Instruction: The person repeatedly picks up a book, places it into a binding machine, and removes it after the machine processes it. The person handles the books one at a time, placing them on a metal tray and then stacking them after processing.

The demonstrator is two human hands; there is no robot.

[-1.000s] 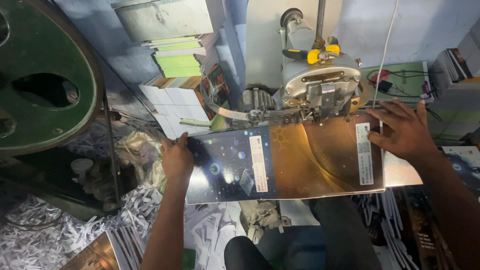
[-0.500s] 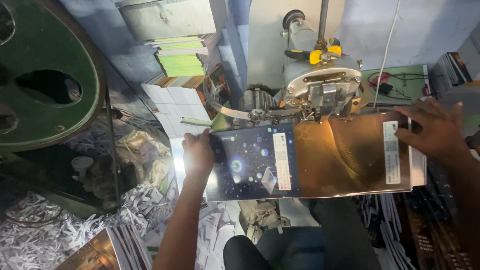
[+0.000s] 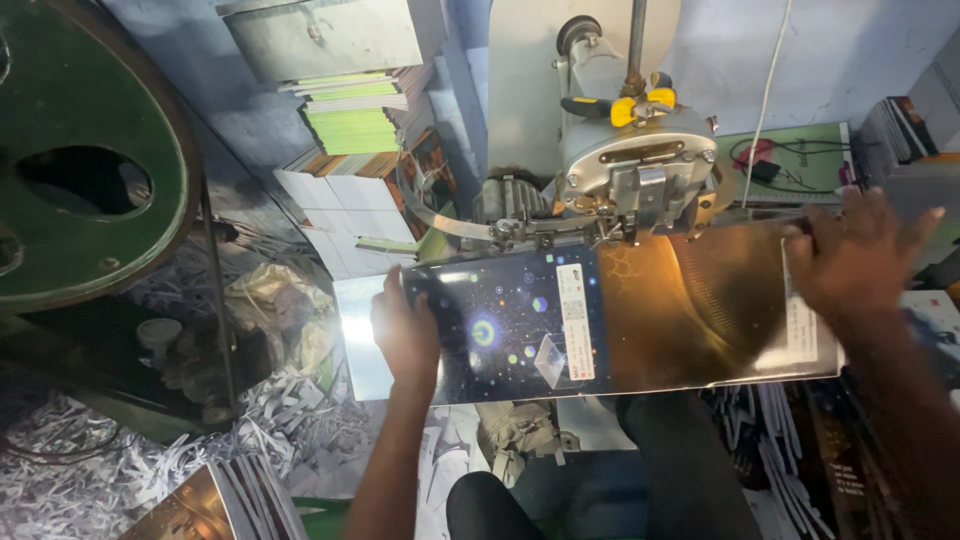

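Since the earlier frames, the open booklet cover (image 3: 620, 320) has shifted rightward beneath the stitching machine head (image 3: 640, 170), its centre fold under the head. Left hand (image 3: 405, 335) grips the cover's dark starry end, fingers closed over the edge. Right hand (image 3: 860, 260) lies spread on the golden end, pressing it flat, keeping the sheet level.

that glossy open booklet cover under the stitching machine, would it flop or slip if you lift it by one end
The booklet cover looks thin and wide, so it would probably sag if held at one end; here the left hand and right hand each steady an end. Its shiny surface reflects light, so it may slide easily. It seems light.
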